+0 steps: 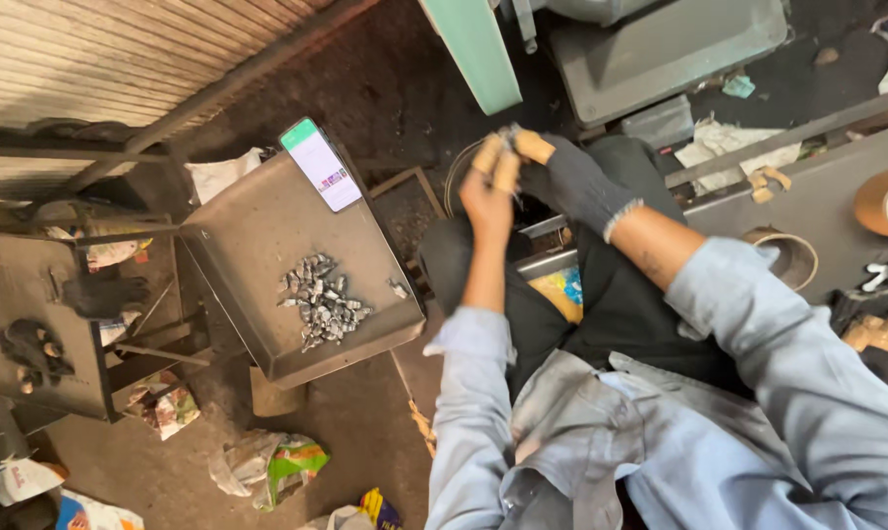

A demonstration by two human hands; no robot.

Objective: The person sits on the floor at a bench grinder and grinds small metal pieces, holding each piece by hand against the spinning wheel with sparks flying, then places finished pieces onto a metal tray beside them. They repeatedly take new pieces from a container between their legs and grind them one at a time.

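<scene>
My left hand [488,186] is bare, with tan tape wrapped round its fingertips. My right hand [573,182] wears a dark knit glove with one tan-taped finger. The two hands meet above my lap, and their fingertips pinch a small grey metal part [508,135], which is blurred. To the left, a flat metal tray [257,236] carries a heap of several small grey metal pieces [321,299]. A phone with a lit screen [321,165] leans at the tray's far edge.
Two tape rolls [886,201] [782,253] lie on a grey bench at the right. A dark tray [31,294] at the left holds dark gloves [105,291]. Crumpled wrappers [272,466] litter the floor. A grey machine base [665,44] stands ahead.
</scene>
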